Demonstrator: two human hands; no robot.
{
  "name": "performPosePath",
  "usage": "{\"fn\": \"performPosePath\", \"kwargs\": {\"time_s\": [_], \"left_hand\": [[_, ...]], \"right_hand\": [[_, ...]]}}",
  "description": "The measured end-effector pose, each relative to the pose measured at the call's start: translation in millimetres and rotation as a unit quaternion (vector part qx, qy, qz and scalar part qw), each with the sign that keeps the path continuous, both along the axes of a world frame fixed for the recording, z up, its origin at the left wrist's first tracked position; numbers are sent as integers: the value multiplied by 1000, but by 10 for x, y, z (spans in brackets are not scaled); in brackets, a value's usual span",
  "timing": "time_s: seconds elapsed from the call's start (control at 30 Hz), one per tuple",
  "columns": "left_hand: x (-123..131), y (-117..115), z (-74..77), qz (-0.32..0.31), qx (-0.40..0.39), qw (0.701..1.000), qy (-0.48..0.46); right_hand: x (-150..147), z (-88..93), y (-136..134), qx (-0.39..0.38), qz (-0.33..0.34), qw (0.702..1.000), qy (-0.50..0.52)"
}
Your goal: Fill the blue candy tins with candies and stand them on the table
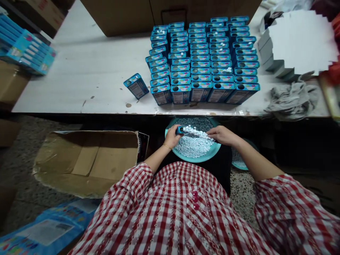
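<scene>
A teal bowl [170,140] full of small white and pale-blue tablets sits on my lap below the table edge. My left hand [172,139] is closed on a small blue box [180,130] held on its side over the bowl, with tablets heaped on it. My right hand [221,135] rests at the bowl's right rim, fingers curled over the line of tablets. On the white table [87,67] above, several rows of upright blue boxes [204,60] with round top holes stand packed together. One blue box [136,85] stands alone to their left.
An open cardboard carton [87,159] lies on the floor at my left. Stacked white cartons [297,42] and a grey cloth [292,99] are at the table's right. Flat blue packs [25,47] are piled at the far left. Brown cartons [117,14] stand at the table's back.
</scene>
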State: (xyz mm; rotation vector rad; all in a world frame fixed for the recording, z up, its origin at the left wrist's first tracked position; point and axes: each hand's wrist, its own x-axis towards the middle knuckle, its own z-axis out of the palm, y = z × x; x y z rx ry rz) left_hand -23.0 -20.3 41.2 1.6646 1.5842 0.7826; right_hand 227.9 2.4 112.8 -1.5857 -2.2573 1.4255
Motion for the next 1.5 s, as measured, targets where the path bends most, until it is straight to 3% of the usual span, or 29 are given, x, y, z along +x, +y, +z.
{"fn": "performPosePath", "kwargs": {"time_s": [0.2,0.43,0.53,0.67,0.73,0.83,0.97,1.07,1.17,1.33,1.5], "left_hand": [[130,-44,-100,-39,18,997,62],[162,-49,-202,-43,22,997,57],[141,-36,-238,-33,33,998,48],[79,-37,-270,-21,38,999,27],[31,-60,-274,-10,37,999,8],[-70,-134,-273,12,50,998,-34],[-206,-236,-298,75,50,992,-87],[-233,-244,-352,128,36,981,-140],[-197,-207,-404,159,37,972,-170],[-200,-166,-417,172,33,967,-183],[-305,-135,-349,174,39,971,-160]], "right_hand": [[-345,358,168,18,92,982,-167],[-634,541,255,69,175,944,-272],[-596,648,205,89,189,939,-274],[-255,702,57,95,172,953,-232],[-36,559,-13,85,136,968,-195],[126,71,-89,83,60,976,-190],[-152,-734,-210,85,15,944,-319],[-454,-1104,-347,81,42,945,-313],[-560,-1245,-452,73,65,958,-269],[-443,-1300,-441,39,51,978,-197],[-242,-1120,-380,21,8,994,-111]]}}
